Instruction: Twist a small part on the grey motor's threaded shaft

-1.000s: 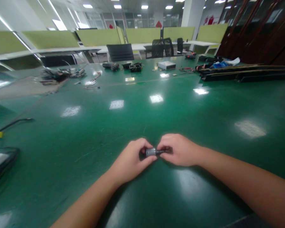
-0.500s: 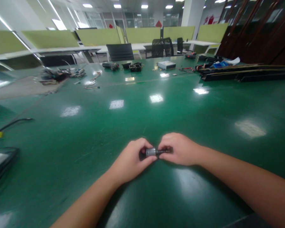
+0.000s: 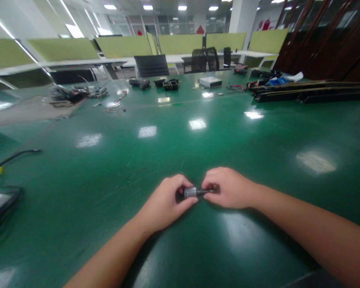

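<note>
Low over the green table [image 3: 156, 160], my left hand [image 3: 171, 198] is closed around a small silver-and-black cylindrical part [image 3: 190, 192]. Its silver band shows between thumb and fingers, while the dark left end is partly hidden in the palm. From the right side of the cylinder a thin dark stem [image 3: 200, 192] runs toward my right hand [image 3: 223, 188]. My right thumb and fingers pinch the far end of that stem. The cylinder lies level, pointing left to right. Its exact kind cannot be made out.
Left of me lie a black cable [image 3: 18, 154] with a yellow tag and a grey-black device [image 3: 3, 206]. Farther back are electronic scraps [image 3: 78, 93], black parts [image 3: 167, 83], a white box-shaped drive [image 3: 210, 82] and long dark strips [image 3: 312, 92].
My right hand has shifted very slightly to the right along the stem, showing a little more of it. My left hand and the cylinder stay put.
</note>
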Tool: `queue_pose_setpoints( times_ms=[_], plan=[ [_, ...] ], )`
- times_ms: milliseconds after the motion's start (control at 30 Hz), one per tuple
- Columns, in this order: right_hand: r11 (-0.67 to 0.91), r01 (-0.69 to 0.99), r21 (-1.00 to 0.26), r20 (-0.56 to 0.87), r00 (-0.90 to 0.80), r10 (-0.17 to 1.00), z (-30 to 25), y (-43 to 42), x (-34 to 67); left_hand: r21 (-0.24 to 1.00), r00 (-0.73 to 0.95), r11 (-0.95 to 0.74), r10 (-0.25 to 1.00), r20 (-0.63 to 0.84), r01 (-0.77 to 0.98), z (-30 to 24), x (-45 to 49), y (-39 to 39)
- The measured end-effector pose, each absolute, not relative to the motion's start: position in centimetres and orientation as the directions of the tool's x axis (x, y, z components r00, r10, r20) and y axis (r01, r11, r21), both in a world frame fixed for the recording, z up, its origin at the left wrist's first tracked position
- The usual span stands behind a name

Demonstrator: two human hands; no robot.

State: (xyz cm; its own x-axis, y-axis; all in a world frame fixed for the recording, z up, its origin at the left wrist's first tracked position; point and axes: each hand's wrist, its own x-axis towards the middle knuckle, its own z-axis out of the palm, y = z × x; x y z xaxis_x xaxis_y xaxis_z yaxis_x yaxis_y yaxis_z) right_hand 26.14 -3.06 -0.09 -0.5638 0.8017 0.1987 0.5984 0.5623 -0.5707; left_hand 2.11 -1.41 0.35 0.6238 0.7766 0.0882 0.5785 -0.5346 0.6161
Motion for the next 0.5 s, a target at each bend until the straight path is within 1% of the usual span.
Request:
queue_pose_setpoints(
  times_ms=[267, 500],
  plan=[
    [0.564, 0.619, -0.547, 0.159, -0.585, 0.796, 0.4, -3.0, 27.0, 0.617, 0.629, -0.535, 0.773, 0.082, 0.577, 0.3, 2.0, -1.4],
    [0.492, 0.663, -0.564, 0.013, -0.589, 0.808, 1.5, -2.5, 28.9, 0.623, 0.632, -0.531, 0.771, 0.075, 0.574, 0.3, 1.9, -1.5]
  ],
)
